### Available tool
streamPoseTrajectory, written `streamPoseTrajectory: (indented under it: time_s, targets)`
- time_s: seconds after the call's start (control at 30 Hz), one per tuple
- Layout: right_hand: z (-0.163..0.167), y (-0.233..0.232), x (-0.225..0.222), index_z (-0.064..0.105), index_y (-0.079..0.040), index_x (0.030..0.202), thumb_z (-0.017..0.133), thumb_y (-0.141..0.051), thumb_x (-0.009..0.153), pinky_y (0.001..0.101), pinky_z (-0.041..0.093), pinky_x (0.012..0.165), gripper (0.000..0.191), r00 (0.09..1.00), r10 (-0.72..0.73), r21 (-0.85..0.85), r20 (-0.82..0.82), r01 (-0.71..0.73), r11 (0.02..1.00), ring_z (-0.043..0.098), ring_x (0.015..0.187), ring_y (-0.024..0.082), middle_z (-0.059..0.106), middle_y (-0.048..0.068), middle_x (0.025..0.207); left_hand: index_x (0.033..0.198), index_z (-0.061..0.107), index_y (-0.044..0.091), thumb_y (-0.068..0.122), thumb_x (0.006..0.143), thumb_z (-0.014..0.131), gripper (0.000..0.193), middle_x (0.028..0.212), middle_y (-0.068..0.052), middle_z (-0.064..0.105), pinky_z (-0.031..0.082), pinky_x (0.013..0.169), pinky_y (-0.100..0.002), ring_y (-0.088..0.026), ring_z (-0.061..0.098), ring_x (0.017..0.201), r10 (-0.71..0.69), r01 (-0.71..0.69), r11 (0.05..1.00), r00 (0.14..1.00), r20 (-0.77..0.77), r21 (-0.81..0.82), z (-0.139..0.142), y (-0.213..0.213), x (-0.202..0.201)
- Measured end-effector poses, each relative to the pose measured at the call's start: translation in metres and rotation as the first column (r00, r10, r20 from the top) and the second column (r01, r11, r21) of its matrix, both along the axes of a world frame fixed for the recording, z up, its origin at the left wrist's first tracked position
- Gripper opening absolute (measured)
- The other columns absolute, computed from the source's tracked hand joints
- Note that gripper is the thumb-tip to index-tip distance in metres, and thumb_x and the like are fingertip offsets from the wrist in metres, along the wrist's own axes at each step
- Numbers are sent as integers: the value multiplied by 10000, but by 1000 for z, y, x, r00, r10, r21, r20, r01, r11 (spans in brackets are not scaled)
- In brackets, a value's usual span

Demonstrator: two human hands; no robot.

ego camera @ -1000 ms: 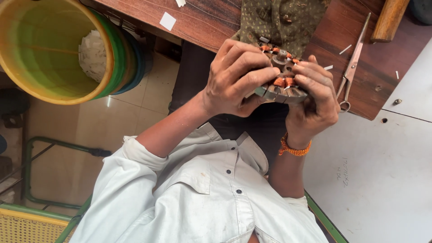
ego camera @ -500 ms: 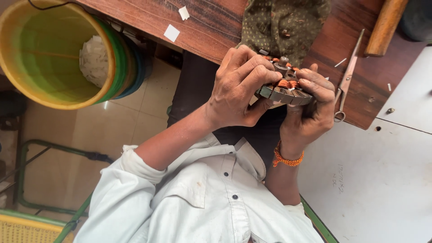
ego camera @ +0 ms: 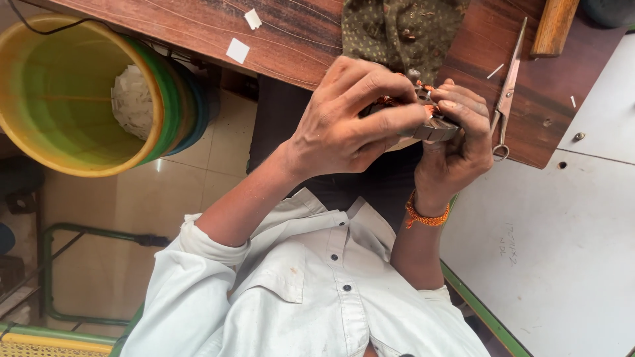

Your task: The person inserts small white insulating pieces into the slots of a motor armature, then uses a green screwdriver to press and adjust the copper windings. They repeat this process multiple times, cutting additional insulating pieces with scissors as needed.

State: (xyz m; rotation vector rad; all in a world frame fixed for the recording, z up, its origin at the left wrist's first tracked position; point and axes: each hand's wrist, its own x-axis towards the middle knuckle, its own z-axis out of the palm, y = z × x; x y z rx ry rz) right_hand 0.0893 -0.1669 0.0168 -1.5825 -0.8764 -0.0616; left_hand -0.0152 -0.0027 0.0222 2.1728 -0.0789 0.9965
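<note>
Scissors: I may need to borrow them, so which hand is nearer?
Right. The right hand sits just beside the scissors, by their handles; the left hand is farther off, across the wound metal part both grip.

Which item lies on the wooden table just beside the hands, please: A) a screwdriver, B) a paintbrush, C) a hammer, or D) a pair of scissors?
D: a pair of scissors lies on the wooden table, just beside the hand with the orange wristband.
</note>
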Motion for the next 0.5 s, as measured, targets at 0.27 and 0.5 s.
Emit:
streamPoseTrajectory:
  time_s: [0.27, 0.5]
  targets:
    - [4, 5, -6, 601, -42, 1163, 737, -352, 1064, 443, 565, 1147, 352, 999, -50, -49, -6, 49, 998, 681, 1153, 223, 695, 105, 1199, 1272, 711, 229, 182, 963, 817, 330, 1203, 33, 658, 449, 890, -375, -188, 604, 1036, 50, -52, 998, 998, -43, -45, 20, -7, -1]
    - [17, 2, -3, 588, -39, 1177, 695, -382, 1070, 442, 532, 1193, 375, 996, 10, -47, -84, -14, 999, 663, 1185, 229, 676, 96, 1216, 1326, 678, 234, 117, 966, 795, 396, 1198, 63, 653, 444, 902, -329, -153, 608, 1053, 74, -72, 997, 974, -215, 16, 35, -14, -6]
